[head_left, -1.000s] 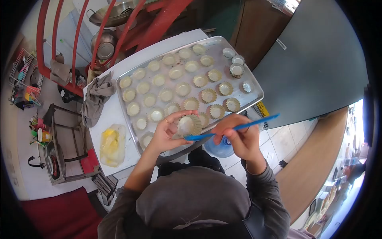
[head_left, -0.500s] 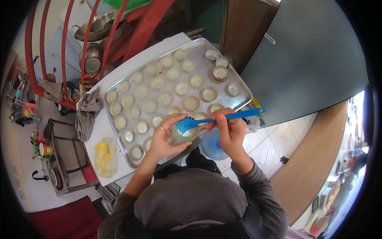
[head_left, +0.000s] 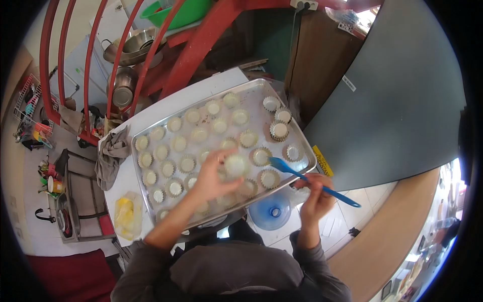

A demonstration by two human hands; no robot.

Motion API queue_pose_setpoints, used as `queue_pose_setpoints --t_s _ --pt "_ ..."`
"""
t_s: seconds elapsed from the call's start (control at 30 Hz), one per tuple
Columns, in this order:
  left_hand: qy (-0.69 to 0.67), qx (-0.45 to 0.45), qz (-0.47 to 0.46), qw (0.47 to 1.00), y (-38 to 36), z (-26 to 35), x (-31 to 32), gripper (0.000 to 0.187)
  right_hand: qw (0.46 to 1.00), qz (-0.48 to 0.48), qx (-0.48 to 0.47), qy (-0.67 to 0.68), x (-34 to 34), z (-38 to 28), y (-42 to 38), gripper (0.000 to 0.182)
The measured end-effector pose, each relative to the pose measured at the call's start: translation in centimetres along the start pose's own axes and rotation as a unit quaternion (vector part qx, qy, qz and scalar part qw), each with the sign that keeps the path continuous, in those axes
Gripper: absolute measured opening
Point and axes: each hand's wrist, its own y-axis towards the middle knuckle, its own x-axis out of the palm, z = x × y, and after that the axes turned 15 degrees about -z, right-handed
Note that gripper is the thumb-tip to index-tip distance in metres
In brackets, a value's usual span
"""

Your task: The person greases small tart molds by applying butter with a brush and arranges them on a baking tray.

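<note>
Above the large metal tray [head_left: 140,173], my left hand [head_left: 214,176] grips a small fluted tin [head_left: 235,166], blurred by motion. My right hand [head_left: 318,197] is closed on the handle of a blue brush [head_left: 329,191], whose bristles point left over the tray's right part. Rows of similar fluted tins cover the tray, among them one [head_left: 261,156] near the bristles. A small stack of tins [head_left: 279,130] stands near the tray's upper right corner.
A tub with a yellow substance [head_left: 128,217] and a grey cloth [head_left: 112,158] lie left of the tray. Red bars [head_left: 114,60] rise behind the table. A blue water bottle [head_left: 264,214] stands below the near edge. A dark grey panel [head_left: 387,110] is at right.
The brush has left the tin and moved right with my right hand. My left hand has lifted away from it with the tin over the tray. The view has shifted.
</note>
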Motion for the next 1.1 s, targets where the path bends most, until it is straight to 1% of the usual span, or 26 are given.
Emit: queue_pose_setpoints --t_s 0.03,0.07,0.13,0.17,0.2,0.3,0.33,0.4,0.5,0.6,0.7,0.8,0.9,1.0,1.1 --pt "-0.018 0.007 0.001 1.000 2.6 -1.0 -0.5 0.064 0.998 0.045 0.026 0.028 -1.1 0.2 0.2 0.018" --pt "-0.035 0.014 0.001 0.999 6.0 -2.0 -1.2 0.063 0.997 0.066 0.027 0.014 -2.4 0.8 0.2 0.020" --pt "0.127 0.094 0.023 0.987 13.2 -4.3 -2.4 0.064 0.993 0.105 0.047 -0.019 -4.5 1.6 0.0 0.025" --pt "0.136 0.096 0.001 0.986 16.6 -6.1 -2.8 0.064 0.991 0.119 0.047 -0.030 -5.5 2.2 -0.4 0.025" --pt "0.145 0.099 -0.021 0.984 19.6 -8.2 -2.9 0.064 0.989 0.120 0.066 -0.047 -6.5 2.5 -0.8 0.025" --pt "0.179 0.089 -0.113 0.973 25.9 -14.8 -3.1 0.063 0.981 0.136 0.105 -0.085 -9.2 3.2 -2.1 0.025" --pt "0.222 0.063 -0.118 0.966 26.7 -15.4 -2.9 0.064 0.978 0.147 0.112 -0.098 -9.8 3.3 -2.3 0.024" --pt "0.305 0.006 -0.129 0.943 27.5 -16.5 -2.4 0.067 0.976 0.161 0.121 -0.083 -10.9 4.0 -2.9 0.022" --pt "0.280 -0.016 -0.159 0.947 28.0 -17.7 -1.8 0.073 0.973 0.173 0.138 -0.066 -12.1 5.0 -3.3 0.022" --pt "0.311 -0.002 -0.168 0.935 28.2 -18.6 -1.5 0.077 0.972 0.178 0.141 -0.063 -12.4 5.8 -3.1 0.022" --pt "0.354 0.036 -0.171 0.919 28.3 -18.1 -1.7 0.078 0.970 0.175 0.155 -0.067 -12.4 6.4 -3.2 0.022" --pt "0.377 0.077 -0.137 0.913 28.6 -16.4 -1.4 0.082 0.970 0.170 0.166 -0.060 -12.5 6.7 -3.5 0.022" --pt "0.385 0.106 -0.234 0.887 29.6 -13.6 0.3 0.080 0.968 0.170 0.178 -0.052 -12.3 6.8 -3.7 0.023" --pt "0.395 0.104 -0.314 0.857 30.1 -12.9 2.6 0.079 0.967 0.165 0.188 -0.054 -12.3 6.9 -3.9 0.023" --pt "0.412 0.096 -0.290 0.859 30.3 -12.4 3.6 0.075 0.967 0.164 0.187 -0.060 -12.3 6.8 -4.0 0.023"
